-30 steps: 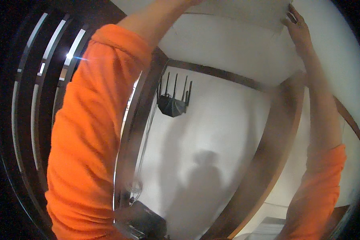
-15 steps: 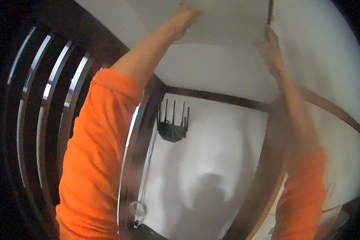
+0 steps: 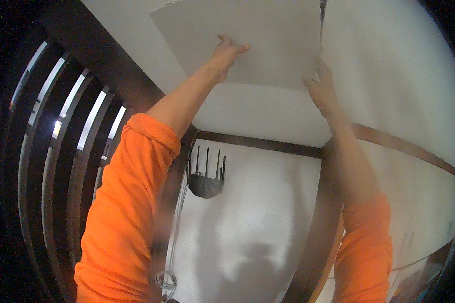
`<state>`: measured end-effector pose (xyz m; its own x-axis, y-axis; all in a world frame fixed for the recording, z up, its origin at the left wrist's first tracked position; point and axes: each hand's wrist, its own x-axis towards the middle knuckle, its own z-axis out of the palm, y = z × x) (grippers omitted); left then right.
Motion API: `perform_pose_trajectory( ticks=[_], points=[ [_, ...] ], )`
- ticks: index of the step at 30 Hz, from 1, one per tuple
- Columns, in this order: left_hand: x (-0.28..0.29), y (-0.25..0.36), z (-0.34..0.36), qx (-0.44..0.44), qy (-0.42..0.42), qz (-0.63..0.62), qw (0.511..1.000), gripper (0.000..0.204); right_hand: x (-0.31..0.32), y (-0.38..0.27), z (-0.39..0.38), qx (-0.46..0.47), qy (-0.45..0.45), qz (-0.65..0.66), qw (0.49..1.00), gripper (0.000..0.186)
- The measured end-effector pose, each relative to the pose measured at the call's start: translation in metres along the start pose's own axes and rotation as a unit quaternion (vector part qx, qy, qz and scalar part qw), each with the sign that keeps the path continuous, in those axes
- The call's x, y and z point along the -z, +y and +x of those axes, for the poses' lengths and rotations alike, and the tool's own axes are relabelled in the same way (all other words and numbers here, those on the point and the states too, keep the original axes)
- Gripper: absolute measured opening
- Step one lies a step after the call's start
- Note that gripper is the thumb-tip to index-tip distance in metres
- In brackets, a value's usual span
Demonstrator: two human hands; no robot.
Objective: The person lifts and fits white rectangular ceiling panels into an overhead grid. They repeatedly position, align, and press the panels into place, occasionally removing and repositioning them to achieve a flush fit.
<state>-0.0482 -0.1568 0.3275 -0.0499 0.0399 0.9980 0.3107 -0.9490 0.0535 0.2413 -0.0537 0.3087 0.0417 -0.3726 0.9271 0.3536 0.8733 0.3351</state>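
Overhead, a flat off-white panel (image 3: 273, 45) lies against the pale ceiling, with a dark gap along part of its right edge. My left hand (image 3: 225, 58) reaches up to the underside of this panel, thumb and fingers spread, holding nothing. At the near right corner, my right hand (image 3: 321, 91) has its thumb below the panel and its fingers up along the edge, gripping it there. Slight blur covers the right fingertips. Both arms are raised, in orange sleeves pushed up toward the elbows.
A black router (image 3: 206, 186) with several upright antennas hangs on the white wall (image 3: 253, 202). Below it is a coiled cable (image 3: 165, 279). Dark slats (image 3: 81, 166) with bright gaps stand at the left. White cabinet doors (image 3: 409, 202) line the right, beyond a brown beam.
The view has tilted up, so more of the panel and its left edge shows. My left hand's fingers have spread wider. My right hand stays at the panel's right edge.
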Motion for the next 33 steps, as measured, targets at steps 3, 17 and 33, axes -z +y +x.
perform_pose_trajectory(
  ticks=[3, 17, 33],
  points=[
    [0.007, 0.001, 0.002, 0.009, -0.041, 0.004, 0.999, 0.121, -0.006, 0.005, 0.003, 0.031, -0.012, -0.051, 0.998, 0.085],
    [0.003, 0.004, -0.014, -0.031, -0.037, -0.016, 0.999, 0.131, -0.003, -0.016, -0.002, -0.075, 0.017, -0.022, 0.997, 0.085],
    [-0.030, -0.016, 0.008, -0.046, 0.005, 0.027, 0.999, 0.141, 0.007, 0.028, -0.009, -0.037, 0.034, 0.104, 0.993, 0.075]
  ],
)
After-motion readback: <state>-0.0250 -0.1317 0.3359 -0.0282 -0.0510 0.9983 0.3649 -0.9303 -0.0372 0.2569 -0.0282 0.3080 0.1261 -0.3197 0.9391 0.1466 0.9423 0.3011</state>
